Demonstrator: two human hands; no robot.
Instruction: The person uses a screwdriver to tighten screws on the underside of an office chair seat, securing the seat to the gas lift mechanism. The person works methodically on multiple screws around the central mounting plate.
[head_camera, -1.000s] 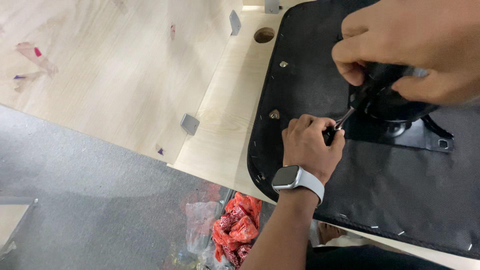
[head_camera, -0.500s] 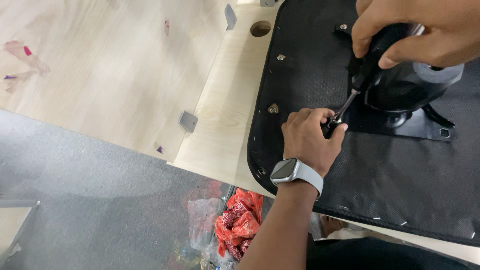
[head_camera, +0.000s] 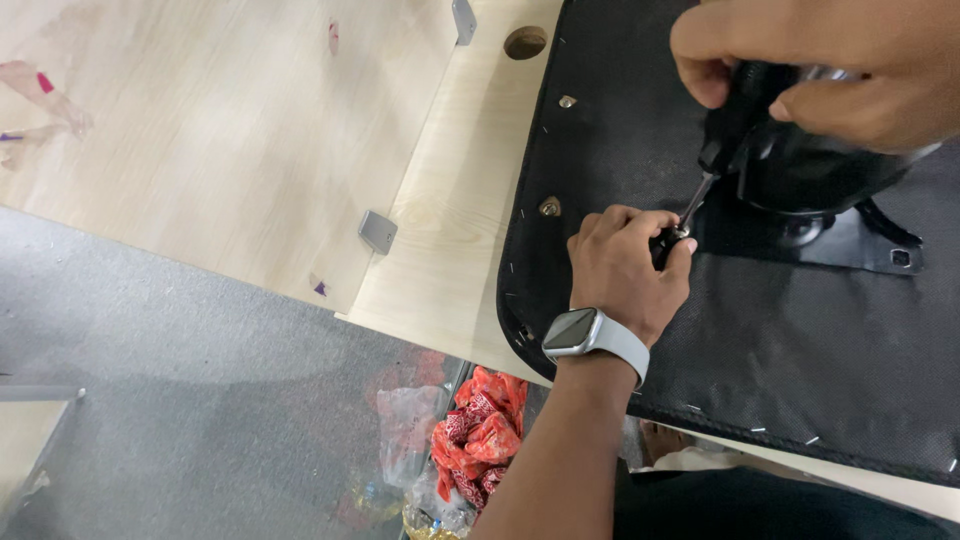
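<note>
This looks like an office or a plain workroom where furniture is put together. A light wood-grain table top (head_camera: 200, 140) fills the view from nine to twelve o'clock, with a round cable hole (head_camera: 525, 42) near twelve and a small grey metal bracket (head_camera: 378, 231) at its edge near the centre. Grey short-pile carpet (head_camera: 180, 400) covers the floor from six to nine o'clock. Toward six o'clock a clear plastic bag of rubbish (head_camera: 420, 450) sits beside a red patterned cloth (head_camera: 480, 435).
</note>
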